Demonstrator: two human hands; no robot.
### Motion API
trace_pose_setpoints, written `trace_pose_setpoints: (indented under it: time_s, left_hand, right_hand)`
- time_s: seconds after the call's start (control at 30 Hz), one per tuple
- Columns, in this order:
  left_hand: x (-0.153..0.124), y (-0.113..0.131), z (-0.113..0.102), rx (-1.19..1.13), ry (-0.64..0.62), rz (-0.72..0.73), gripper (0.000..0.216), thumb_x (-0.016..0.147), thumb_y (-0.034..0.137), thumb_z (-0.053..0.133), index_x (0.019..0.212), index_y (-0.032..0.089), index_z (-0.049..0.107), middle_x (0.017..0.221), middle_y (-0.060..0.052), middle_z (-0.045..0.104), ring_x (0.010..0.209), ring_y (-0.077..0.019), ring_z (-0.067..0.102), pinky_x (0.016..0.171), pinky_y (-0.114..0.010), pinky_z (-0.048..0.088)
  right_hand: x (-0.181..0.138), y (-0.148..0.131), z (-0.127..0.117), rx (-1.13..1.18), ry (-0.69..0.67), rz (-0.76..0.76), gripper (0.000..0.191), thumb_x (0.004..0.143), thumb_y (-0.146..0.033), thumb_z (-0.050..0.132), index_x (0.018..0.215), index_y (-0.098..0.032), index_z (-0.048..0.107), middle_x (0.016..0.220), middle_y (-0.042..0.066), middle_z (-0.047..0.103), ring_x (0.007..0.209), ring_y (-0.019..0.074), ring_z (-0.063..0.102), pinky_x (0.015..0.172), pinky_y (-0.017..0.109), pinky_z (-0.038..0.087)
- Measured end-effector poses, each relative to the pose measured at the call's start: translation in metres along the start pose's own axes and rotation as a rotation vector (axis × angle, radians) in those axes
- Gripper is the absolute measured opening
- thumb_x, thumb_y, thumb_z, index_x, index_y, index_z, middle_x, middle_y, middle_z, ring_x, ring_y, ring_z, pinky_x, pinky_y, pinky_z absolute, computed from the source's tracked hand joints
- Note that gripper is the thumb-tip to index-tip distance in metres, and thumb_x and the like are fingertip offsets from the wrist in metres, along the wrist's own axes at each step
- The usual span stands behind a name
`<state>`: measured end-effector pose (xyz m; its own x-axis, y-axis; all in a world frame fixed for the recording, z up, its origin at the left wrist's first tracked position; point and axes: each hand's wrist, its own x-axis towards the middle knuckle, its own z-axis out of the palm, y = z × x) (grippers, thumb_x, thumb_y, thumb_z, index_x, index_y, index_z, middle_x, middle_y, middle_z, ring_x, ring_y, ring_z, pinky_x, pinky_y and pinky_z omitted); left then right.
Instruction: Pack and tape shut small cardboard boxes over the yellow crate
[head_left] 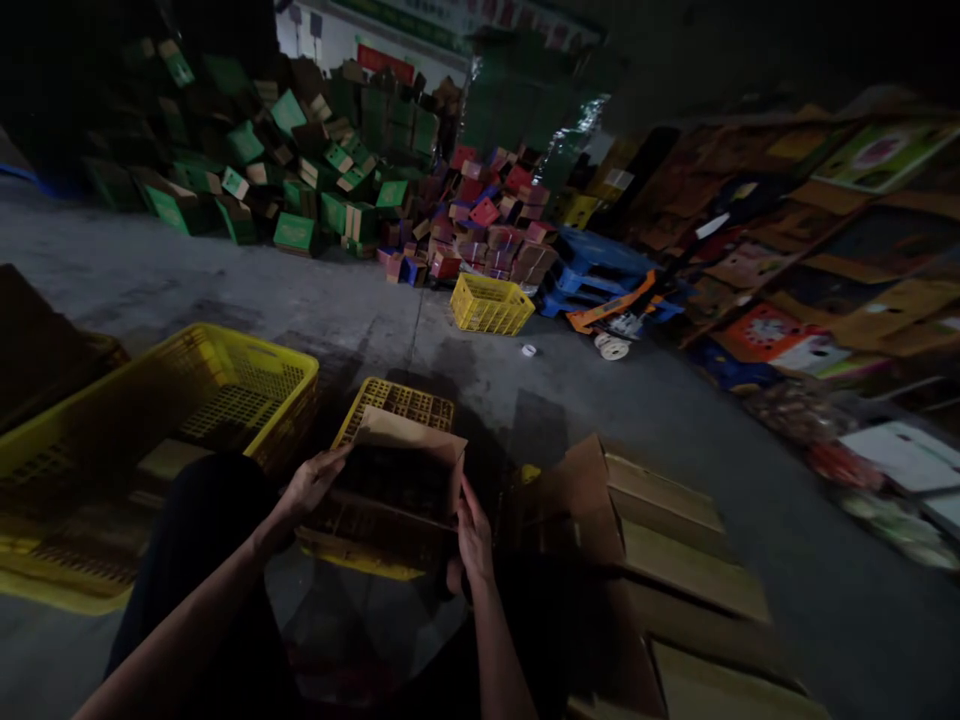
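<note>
A box (409, 455) is held over a yellow crate (401, 400); its left edge is clasped by the left hand (313, 482), its right side by the right hand (472, 535); with so light a hold, it could tip.

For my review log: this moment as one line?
left hand holds cardboard box | right hand holds same box | box over yellow crate

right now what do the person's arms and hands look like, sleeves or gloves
The left hand and right hand are bare, no gloves. The left forearm and right forearm are bare, no sleeve in view. No watch or ring shows in the dim light.
</note>
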<state>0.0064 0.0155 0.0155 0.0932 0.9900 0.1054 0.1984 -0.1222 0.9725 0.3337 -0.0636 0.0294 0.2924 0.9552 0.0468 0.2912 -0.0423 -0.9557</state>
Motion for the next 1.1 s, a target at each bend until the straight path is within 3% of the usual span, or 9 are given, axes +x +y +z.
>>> trace_pose_setpoints:
  time_s: [0.23,0.67,1.1]
  left_hand:
    - [0.002,-0.006,0.002,0.036,-0.001,0.023,0.067,0.087,0.07,0.056,0.125,0.016,0.073,0.13,-0.012,0.07,0.126,-0.0327,0.062,0.112,-0.046,0.045]
    - [0.008,-0.025,0.011,0.175,0.02,0.177,0.045,0.095,0.047,0.053,0.125,0.02,0.073,0.119,-0.012,0.068,0.115,-0.0256,0.066,0.104,-0.04,0.051]
    - [0.006,-0.02,0.012,0.233,-0.019,0.11,0.042,0.091,0.047,0.057,0.121,0.025,0.075,0.119,-0.008,0.072,0.112,-0.0249,0.068,0.1,-0.034,0.053]
  right_hand:
    - [-0.001,-0.005,0.002,-0.003,0.003,-0.016,0.068,0.09,-0.072,0.051,0.143,-0.03,0.059,0.151,0.004,0.054,0.142,0.0283,0.048,0.121,0.045,0.034]
    - [0.01,0.008,0.003,-0.079,-0.058,-0.017,0.071,0.09,-0.071,0.051,0.144,-0.025,0.058,0.153,0.007,0.051,0.143,0.0289,0.045,0.123,0.048,0.029]
    - [0.009,0.006,0.003,-0.128,-0.04,-0.088,0.057,0.093,-0.061,0.052,0.14,-0.029,0.062,0.147,0.003,0.058,0.138,0.0265,0.053,0.12,0.045,0.037]
